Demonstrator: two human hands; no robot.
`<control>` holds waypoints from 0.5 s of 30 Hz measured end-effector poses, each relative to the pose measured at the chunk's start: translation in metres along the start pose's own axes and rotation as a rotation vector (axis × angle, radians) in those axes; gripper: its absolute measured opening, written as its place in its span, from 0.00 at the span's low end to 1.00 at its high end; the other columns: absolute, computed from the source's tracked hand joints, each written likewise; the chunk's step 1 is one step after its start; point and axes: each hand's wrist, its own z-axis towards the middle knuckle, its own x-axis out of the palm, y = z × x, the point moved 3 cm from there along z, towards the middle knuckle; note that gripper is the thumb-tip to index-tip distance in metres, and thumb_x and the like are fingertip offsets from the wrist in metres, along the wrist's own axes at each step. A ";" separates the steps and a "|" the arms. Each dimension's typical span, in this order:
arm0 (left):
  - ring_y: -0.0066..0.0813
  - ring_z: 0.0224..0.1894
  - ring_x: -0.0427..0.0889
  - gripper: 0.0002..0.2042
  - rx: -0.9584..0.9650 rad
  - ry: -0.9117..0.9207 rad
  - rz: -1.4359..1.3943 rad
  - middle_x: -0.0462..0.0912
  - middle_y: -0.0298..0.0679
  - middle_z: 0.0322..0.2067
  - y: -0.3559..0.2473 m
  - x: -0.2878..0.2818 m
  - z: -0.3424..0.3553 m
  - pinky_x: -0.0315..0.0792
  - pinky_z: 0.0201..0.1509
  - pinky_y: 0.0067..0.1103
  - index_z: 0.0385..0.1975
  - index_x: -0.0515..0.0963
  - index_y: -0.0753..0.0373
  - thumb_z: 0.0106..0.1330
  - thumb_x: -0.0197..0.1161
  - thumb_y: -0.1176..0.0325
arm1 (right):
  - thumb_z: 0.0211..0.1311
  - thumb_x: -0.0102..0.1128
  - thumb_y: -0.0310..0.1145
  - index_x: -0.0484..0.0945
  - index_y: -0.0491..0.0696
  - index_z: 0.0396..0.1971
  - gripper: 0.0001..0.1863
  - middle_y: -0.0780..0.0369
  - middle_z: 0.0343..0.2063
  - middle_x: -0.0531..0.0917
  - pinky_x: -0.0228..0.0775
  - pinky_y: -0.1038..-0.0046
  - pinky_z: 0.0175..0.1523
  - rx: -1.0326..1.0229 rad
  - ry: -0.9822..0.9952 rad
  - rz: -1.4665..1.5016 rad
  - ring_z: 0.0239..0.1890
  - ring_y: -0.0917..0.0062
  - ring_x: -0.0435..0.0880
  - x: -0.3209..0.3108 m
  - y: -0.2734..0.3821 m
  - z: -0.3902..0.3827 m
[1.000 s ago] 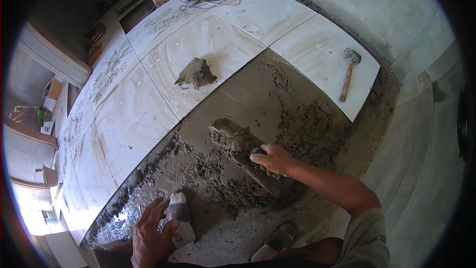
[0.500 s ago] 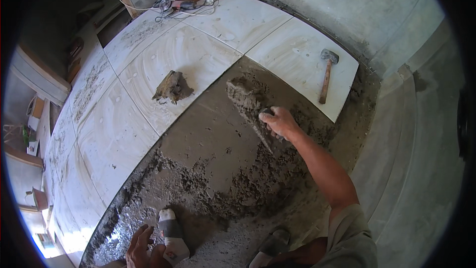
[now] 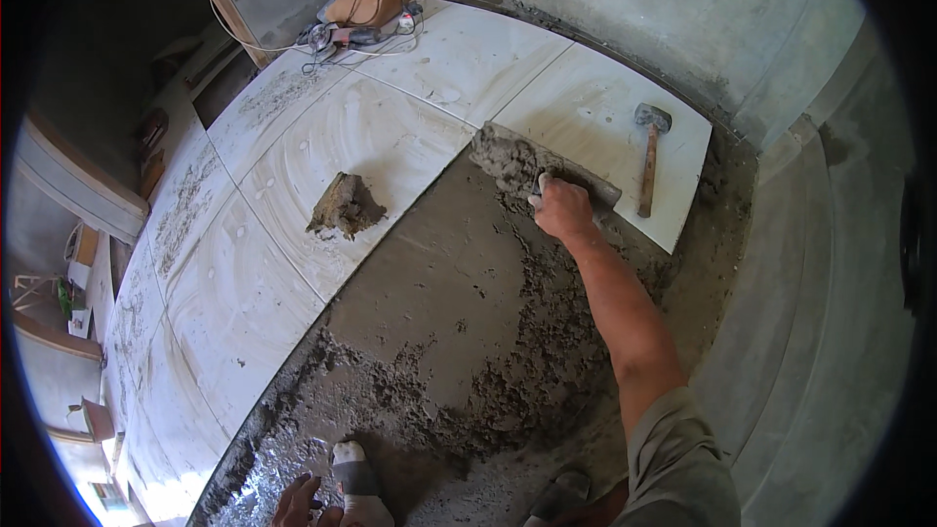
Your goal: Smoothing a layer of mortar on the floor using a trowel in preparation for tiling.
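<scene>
My right hand (image 3: 564,208) is closed on the handle of a long rectangular plastering trowel (image 3: 597,183). A lump of wet grey mortar (image 3: 505,158) clings to the trowel's left end. The trowel is at the far end of the mortar bed (image 3: 420,283), along the edge of a white tile (image 3: 576,112). At the lower edge my left hand (image 3: 299,504) shows only in part, its fingers apart and holding nothing, close to my shoe (image 3: 353,468).
A mallet (image 3: 649,161) with a wooden handle lies on the right-hand tile. On the left tiles (image 3: 229,307) sits a mortar clump (image 3: 346,205). Farther back are an angle grinder (image 3: 337,36), its cord and an orange-brown bag (image 3: 364,3). A grey wall (image 3: 673,29) bounds the far right.
My right hand has moved the loaded trowel away from me, up to the tile's edge, and turned it flatter across. The view has shifted a little; my left hand sits lower in it.
</scene>
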 end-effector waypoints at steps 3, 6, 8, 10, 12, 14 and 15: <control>0.47 0.45 0.79 0.21 0.121 -0.012 0.105 0.75 0.53 0.51 0.001 0.002 0.005 0.73 0.49 0.33 0.53 0.71 0.68 0.58 0.57 0.73 | 0.49 0.65 0.37 0.73 0.45 0.38 0.18 0.56 0.32 0.80 0.75 0.63 0.41 -0.082 -0.083 -0.194 0.35 0.64 0.83 0.013 0.003 -0.004; 0.49 0.45 0.78 0.21 0.133 -0.009 0.108 0.75 0.54 0.51 -0.006 0.001 0.007 0.74 0.49 0.33 0.53 0.71 0.68 0.58 0.58 0.74 | 0.45 0.67 0.34 0.73 0.46 0.40 0.21 0.58 0.34 0.79 0.76 0.64 0.40 -0.090 -0.149 -0.217 0.36 0.66 0.83 0.016 0.002 -0.009; 0.50 0.45 0.78 0.20 0.028 -0.001 0.010 0.74 0.55 0.51 -0.006 0.000 0.008 0.74 0.49 0.34 0.52 0.71 0.68 0.57 0.58 0.74 | 0.45 0.66 0.33 0.73 0.44 0.43 0.22 0.58 0.33 0.79 0.75 0.64 0.40 -0.136 -0.178 -0.220 0.36 0.65 0.83 0.013 0.000 -0.013; 0.52 0.45 0.78 0.20 0.144 0.028 0.106 0.74 0.56 0.51 -0.003 0.003 0.010 0.74 0.49 0.34 0.52 0.71 0.69 0.58 0.58 0.74 | 0.47 0.66 0.33 0.73 0.44 0.44 0.22 0.57 0.33 0.79 0.75 0.63 0.40 -0.126 -0.188 -0.187 0.35 0.64 0.83 0.012 -0.003 -0.015; 0.51 0.45 0.78 0.20 0.206 0.007 0.122 0.74 0.55 0.50 -0.001 0.006 0.010 0.74 0.49 0.34 0.52 0.70 0.68 0.59 0.58 0.74 | 0.49 0.65 0.34 0.72 0.43 0.45 0.22 0.56 0.33 0.79 0.75 0.63 0.40 -0.116 -0.198 -0.153 0.35 0.63 0.82 0.008 -0.005 -0.019; 0.51 0.45 0.78 0.19 0.267 -0.014 0.139 0.74 0.55 0.50 0.003 0.006 0.010 0.74 0.49 0.34 0.52 0.70 0.68 0.60 0.58 0.74 | 0.54 0.63 0.37 0.72 0.42 0.46 0.22 0.54 0.32 0.79 0.74 0.61 0.39 -0.052 -0.268 -0.002 0.33 0.60 0.82 -0.001 -0.005 -0.025; 0.50 0.46 0.78 0.19 0.337 -0.012 0.200 0.75 0.55 0.50 0.001 0.006 0.010 0.74 0.49 0.34 0.53 0.70 0.68 0.60 0.58 0.73 | 0.54 0.63 0.37 0.72 0.42 0.46 0.22 0.54 0.32 0.79 0.74 0.61 0.39 -0.048 -0.271 -0.005 0.33 0.60 0.82 0.000 -0.009 -0.029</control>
